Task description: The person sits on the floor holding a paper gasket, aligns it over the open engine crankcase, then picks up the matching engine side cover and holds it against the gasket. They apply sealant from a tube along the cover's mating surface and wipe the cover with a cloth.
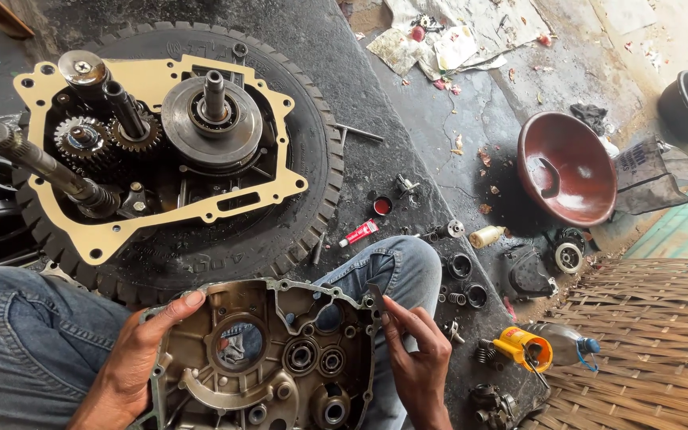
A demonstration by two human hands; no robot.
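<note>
Head view: engine cover (264, 358) (both hands on it) above oily concrete floor (408, 103)

The engine cover (268, 362) lies across the person's lap, the left hand (141, 350) on its left edge, the right hand (416, 354) at its right edge. Beyond it, the open engine (161, 135) sits on a tyre (312, 159). A bowl (567, 167) stands to the right, a bottle (555, 344) nearer.
</note>
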